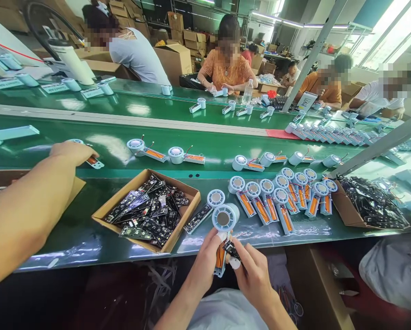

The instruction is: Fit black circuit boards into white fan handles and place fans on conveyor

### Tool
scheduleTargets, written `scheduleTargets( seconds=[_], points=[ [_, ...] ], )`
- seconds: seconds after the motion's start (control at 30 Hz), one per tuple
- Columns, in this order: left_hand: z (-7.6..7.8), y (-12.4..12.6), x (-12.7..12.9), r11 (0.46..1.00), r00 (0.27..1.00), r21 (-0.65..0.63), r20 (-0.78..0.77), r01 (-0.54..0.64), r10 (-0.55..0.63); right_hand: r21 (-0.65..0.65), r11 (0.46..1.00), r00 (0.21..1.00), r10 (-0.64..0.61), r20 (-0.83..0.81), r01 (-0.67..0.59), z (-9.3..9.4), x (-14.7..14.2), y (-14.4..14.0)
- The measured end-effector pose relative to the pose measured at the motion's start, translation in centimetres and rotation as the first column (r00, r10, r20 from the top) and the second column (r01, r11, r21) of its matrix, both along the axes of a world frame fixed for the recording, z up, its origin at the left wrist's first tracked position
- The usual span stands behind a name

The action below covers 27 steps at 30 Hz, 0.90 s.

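Observation:
My left hand (204, 256) is wrapped round the handle of a light-blue handheld fan (224, 218), its round head pointing away from me. An orange-covered part shows in the open handle. Between the fingers of my right hand (255, 266) is a small black circuit board (231, 249), held close against the handle. White covers sit on some fingertips. Just behind the held fan lies another fan (215, 198) with a black board along its handle. A cardboard box (100, 219) of loose black circuit boards (150, 208) stands to the left.
Several open-handled fans (260, 208) lie grouped at right, beside another box of boards (353, 215). More fans stand along the green conveyor (219, 146). At left, a co-worker's arm (23, 215) reaches over to a fan. Several people sit across the line. A slanted metal post (380, 140) crosses at right.

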<state>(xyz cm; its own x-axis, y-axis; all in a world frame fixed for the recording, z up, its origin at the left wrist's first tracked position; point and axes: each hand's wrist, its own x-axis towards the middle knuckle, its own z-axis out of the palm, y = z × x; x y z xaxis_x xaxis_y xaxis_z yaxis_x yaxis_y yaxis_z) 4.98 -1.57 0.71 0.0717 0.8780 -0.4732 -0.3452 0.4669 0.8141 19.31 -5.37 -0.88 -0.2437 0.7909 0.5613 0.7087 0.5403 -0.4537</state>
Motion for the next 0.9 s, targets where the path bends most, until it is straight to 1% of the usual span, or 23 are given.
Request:
scheduleTargets(
  seconds=[0.1, 0.2, 0.27, 0.33, 0.4, 0.47, 0.57, 0.63, 0.73, 0.83, 0.9],
  points=[
    [-0.3, -0.2, 0.4, 0.999, 0.989, 0.016, -0.144, -0.033, 0.035, 0.065, 0.997, 0.994, 0.024, 0.106, -0.031, 0.1, 0.3, 0.0],
    [-0.7, -0.1, 0.7, 0.996, 0.969, 0.091, -0.244, -0.016, 0.038, 0.052, 0.999, 0.995, -0.003, 0.098, -0.002, 0.3, 0.2, 0.0],
    [-0.8, -0.1, 0.9, 0.99, 0.974, 0.137, -0.227, 0.013, 0.018, 0.009, 0.999, 0.998, -0.045, 0.051, 0.044, 0.4, 0.0, -0.1],
    [-0.8, -0.2, 1.0, 0.981, 0.987, 0.19, -0.16, 0.034, -0.003, -0.029, 0.996, 0.996, -0.086, 0.006, 0.086, 0.5, -0.2, 0.0],
    [-0.9, -0.5, 1.2, 0.972, 0.992, 0.229, -0.124, 0.056, -0.027, -0.039, 0.992, 0.992, -0.125, -0.017, 0.124, 0.5, -0.6, 0.1],
    [-1.1, -0.9, 1.5, 0.967, 0.988, 0.238, -0.145, 0.086, -0.053, -0.039, 0.987, 0.987, -0.157, -0.025, 0.156, 0.3, -1.0, 0.3],
    [-1.4, -1.4, 2.0, 0.968, 0.978, 0.237, -0.207, 0.082, -0.033, -0.042, 0.977, 0.978, -0.209, 0.001, 0.209, -0.1, -1.7, 0.6],
    [-1.4, -1.5, 2.3, 0.968, 0.973, 0.244, -0.232, 0.059, -0.001, -0.038, 0.963, 0.962, -0.261, 0.084, 0.265, -0.3, -2.2, 0.6],
    [-1.4, -1.3, 2.6, 0.966, 0.975, 0.253, -0.221, 0.057, 0.0, -0.052, 0.939, 0.903, -0.312, 0.297, 0.341, -0.2, -2.6, 0.2],
    [-2.2, -0.9, 2.4, 0.983, 0.98, 0.179, -0.201, 0.039, -0.002, -0.117, 0.909, 0.808, -0.291, 0.512, 0.401, 0.3, -2.9, -0.3],
    [-3.0, -0.8, 2.2, 0.993, 0.975, 0.115, -0.22, 0.012, 0.014, -0.148, 0.901, 0.769, -0.251, 0.587, 0.407, 0.5, -3.0, -0.3]
  ],
)
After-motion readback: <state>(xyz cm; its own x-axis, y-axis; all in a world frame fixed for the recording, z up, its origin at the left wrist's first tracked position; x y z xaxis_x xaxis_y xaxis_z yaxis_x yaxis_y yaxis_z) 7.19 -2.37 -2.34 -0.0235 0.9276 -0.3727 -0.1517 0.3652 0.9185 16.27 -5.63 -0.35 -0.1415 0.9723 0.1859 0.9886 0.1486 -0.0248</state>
